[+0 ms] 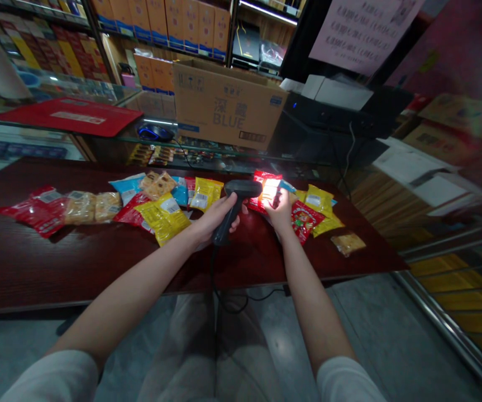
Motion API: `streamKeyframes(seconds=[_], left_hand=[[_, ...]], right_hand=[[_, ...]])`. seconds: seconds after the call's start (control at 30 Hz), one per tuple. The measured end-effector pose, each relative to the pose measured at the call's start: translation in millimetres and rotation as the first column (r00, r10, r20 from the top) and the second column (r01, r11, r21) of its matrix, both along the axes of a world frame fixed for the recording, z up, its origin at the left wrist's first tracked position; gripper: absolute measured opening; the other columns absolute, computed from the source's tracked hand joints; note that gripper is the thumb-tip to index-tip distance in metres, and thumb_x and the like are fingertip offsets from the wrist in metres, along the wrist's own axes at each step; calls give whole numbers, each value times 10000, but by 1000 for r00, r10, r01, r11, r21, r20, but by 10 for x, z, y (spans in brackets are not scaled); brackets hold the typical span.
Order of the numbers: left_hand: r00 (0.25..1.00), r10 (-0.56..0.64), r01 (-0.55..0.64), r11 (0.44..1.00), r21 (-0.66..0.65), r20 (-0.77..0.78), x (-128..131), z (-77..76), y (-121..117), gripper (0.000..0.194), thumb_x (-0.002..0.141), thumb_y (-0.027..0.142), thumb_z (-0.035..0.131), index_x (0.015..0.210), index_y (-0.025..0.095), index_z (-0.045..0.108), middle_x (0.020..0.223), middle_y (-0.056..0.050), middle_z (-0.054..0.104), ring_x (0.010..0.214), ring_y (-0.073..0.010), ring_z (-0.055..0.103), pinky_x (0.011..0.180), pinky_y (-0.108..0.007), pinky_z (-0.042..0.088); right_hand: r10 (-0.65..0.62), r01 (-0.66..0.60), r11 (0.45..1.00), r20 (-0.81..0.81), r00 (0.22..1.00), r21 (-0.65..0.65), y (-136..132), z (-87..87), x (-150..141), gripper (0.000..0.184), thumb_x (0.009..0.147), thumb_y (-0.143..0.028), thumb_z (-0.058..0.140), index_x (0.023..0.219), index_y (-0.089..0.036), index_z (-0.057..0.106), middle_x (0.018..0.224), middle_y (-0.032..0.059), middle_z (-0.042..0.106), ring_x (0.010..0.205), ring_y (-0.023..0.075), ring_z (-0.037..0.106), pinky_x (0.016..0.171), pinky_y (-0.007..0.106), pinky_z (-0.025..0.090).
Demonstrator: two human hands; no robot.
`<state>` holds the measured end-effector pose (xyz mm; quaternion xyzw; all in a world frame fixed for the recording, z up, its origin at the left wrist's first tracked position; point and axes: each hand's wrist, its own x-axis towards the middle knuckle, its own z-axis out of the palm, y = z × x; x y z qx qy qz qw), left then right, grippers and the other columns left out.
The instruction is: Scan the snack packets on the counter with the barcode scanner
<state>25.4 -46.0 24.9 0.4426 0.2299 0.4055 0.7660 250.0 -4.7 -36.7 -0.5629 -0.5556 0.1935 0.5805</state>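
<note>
My left hand [216, 221] is wrapped round the grip of a black barcode scanner [228, 212], its head pointing right. Bright light from it falls on a red snack packet [261, 177], which my right hand [280, 211] grips just in front of the scanner. Beside my right hand lie another red packet [305, 219] and a yellow packet [324, 202]. Left of the scanner sit a yellow packet [206, 192], a second yellow packet [164, 219] and clear-wrapped crackers [157, 184]. Farther left are a red packet [37, 212] and wrapped biscuits [81, 207].
The dark red wooden table [77, 268] has its front edge near my legs. A single wrapped cracker [348, 244] lies at its right. Behind stand a large cardboard box [228, 106], a mouse [153, 132] and a red mat [71, 116]. The scanner's cable [212, 273] hangs over the edge.
</note>
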Motion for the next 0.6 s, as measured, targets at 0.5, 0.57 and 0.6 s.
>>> streamKeyframes(seconds=[0.5,0.57,0.6], left_hand=[[980,122,-123,992,0,-155,-257,174,114,564,844,655,610,1031,123,648,558,-6,598,396,-92,488,365,-190,373],[964,183,-192,981,-25,-193,-336,197,190,532,853,629,619,1043,133,645,592,-16,624,407,-96,514,374,-191,393],[952,230,-242,970,-36,-200,-371,210,225,506,860,606,627,1055,139,639,636,-25,649,419,-94,529,381,-190,406]], right_hand=[[-290,259,947,158,944,190,-137,176,359,632,808,-289,576,1393,-226,346,1251,136,574,1075,243,632,926,443,527],[-442,380,883,214,871,277,-170,231,552,603,807,-272,562,1383,-231,392,1341,138,519,1235,272,543,1033,489,453],[-502,429,852,232,833,300,-185,247,635,581,810,-259,545,1376,-225,417,1354,140,509,1287,284,498,1079,514,404]])
